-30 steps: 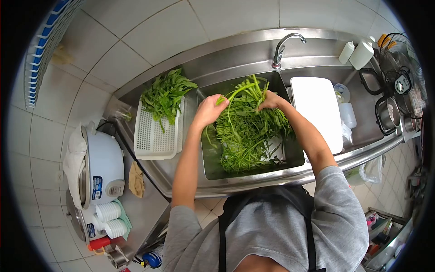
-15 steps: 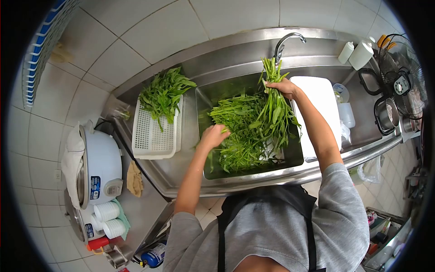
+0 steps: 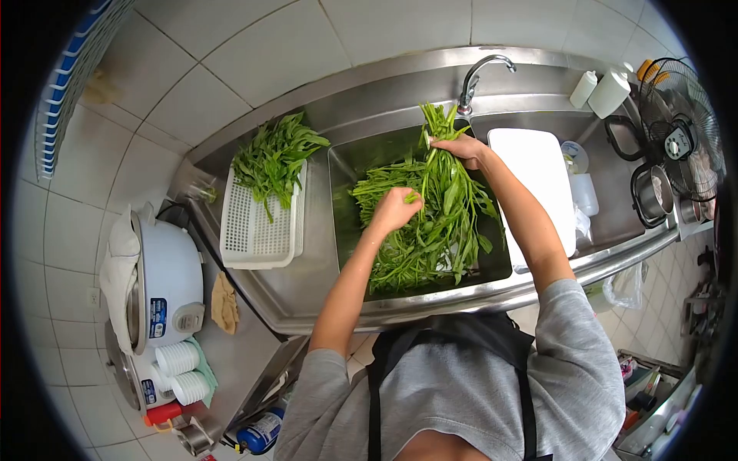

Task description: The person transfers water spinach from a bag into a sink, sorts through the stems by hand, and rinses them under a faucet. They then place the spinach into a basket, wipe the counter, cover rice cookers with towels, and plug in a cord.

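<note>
My right hand [image 3: 459, 147] is closed around the stems of a bunch of water spinach [image 3: 453, 188], whose leaves hang down into the sink. A small white thing shows at its thumb; I cannot make out what it is. My left hand [image 3: 398, 209] is pinched on a few green stems [image 3: 413, 197], close beside the hanging bunch. Below both hands, more loose greens [image 3: 380, 184] lie in the steel sink basin [image 3: 344, 230]. To the left, a white perforated basket [image 3: 254, 244] holds a pile of leafy greens [image 3: 277, 157] at its far end.
A chrome faucet [image 3: 467, 84] rises behind the basin. A white board [image 3: 530, 184] lies across the sink to the right. Two white bottles [image 3: 600, 94], a pan [image 3: 653, 192] and a fan [image 3: 678, 146] stand farther right. A large rice cooker [image 3: 173, 269] is at the left.
My left hand has moved right and away from me, up to the bunch. My right hand has shifted slightly left with the bunch.
</note>
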{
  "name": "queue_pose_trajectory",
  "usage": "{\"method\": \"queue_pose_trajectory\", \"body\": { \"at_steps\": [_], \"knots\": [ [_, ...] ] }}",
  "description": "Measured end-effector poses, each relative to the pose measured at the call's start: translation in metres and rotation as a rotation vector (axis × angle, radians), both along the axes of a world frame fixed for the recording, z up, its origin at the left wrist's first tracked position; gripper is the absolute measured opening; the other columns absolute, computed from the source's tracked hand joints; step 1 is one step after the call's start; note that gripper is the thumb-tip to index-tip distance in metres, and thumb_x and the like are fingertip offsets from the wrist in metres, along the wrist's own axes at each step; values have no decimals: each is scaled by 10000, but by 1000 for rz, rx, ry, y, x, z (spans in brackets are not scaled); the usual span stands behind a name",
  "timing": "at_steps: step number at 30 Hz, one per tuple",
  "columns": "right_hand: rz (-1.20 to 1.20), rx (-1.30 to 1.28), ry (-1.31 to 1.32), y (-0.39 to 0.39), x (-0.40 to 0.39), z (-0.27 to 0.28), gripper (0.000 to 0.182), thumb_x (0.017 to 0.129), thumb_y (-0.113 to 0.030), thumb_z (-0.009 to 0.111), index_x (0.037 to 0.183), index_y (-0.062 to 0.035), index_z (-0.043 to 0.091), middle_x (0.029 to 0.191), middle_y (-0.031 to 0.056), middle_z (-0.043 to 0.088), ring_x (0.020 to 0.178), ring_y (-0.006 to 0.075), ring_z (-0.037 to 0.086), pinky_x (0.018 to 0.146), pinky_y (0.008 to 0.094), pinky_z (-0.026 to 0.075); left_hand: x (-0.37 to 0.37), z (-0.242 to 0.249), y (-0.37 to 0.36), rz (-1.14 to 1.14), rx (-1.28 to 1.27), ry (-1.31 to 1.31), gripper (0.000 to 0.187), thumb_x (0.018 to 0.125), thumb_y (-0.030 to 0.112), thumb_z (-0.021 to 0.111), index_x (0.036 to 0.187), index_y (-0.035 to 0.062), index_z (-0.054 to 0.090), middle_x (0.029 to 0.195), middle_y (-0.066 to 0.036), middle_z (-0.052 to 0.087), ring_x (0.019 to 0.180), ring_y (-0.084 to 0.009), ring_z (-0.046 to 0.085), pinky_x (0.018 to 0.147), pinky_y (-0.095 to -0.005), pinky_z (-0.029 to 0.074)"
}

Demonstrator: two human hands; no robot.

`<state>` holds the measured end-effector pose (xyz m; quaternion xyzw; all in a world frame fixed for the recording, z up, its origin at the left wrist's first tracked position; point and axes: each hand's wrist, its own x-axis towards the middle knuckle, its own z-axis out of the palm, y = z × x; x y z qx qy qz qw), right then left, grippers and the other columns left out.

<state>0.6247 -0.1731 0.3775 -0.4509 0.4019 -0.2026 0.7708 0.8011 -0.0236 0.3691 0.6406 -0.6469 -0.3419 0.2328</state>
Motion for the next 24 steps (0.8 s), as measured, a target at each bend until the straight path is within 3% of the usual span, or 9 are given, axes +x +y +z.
{"method": "queue_pose_trajectory", "body": {
  "at_steps": [2, 3, 6, 7, 11, 17, 24],
  "knots": [
    [58, 10, 40, -1, -4, 6, 308, 816, -285, 627, 1022, -74, 539, 883, 53, 609, 746, 153, 611, 660, 342, 538, 13, 2, -4, -38, 29, 112, 235, 771, 244, 591, 861, 33, 642, 639, -113, 600, 572, -184, 546, 590, -354, 447],
    [54, 0, 35, 0, -4, 7, 311, 815, -293, 627, 1023, -80, 536, 893, 47, 606, 755, 153, 610, 659, 342, 537, 18, 5, -4, -96, -4, 189, 226, 810, 230, 581, 861, 18, 642, 642, -16, 588, 549, -111, 496, 562, -300, 439],
    [18, -12, 15, 1, -1, 9, 306, 812, -307, 626, 1005, -90, 527, 840, 34, 592, 688, 143, 602, 615, 330, 541, 28, 22, -6, -30, 312, 258, 223, 837, 242, 562, 878, 40, 647, 591, 26, 526, 511, -62, 441, 513, -249, 397],
    [16, -6, 26, -2, 0, 8, 313, 806, -301, 631, 1005, -81, 529, 850, 48, 600, 680, 150, 609, 610, 330, 544, 29, 29, -5, -66, 321, 326, 235, 862, 261, 544, 913, 52, 638, 539, 69, 401, 473, -28, 353, 474, -215, 340],
    [1, -2, 5, -3, 8, 9, 363, 787, -326, 643, 1029, -72, 549, 868, 67, 613, 669, 162, 615, 601, 341, 545, 40, 26, -10, -76, 397, 549, 272, 892, 268, 512, 977, 28, 606, 524, 92, 282, 446, -40, 277, 456, -220, 308],
    [-35, 52, 98, -13, 15, -3, 425, 748, -349, 662, 1019, -35, 567, 822, 95, 638, 658, 185, 631, 620, 352, 541, 39, 36, -9, -105, 461, 689, 288, 884, 285, 533, 1015, 33, 587, 522, 95, 296, 443, -34, 283, 456, -216, 311],
    [-23, 159, 130, -16, 2, 0, 402, 742, -363, 660, 946, -25, 587, 788, 105, 647, 630, 203, 636, 608, 365, 539, 34, 59, 10, -232, 450, 569, 260, 856, 250, 581, 941, 5, 604, 547, 57, 435, 448, -29, 343, 421, -196, 321]
  ]
}}
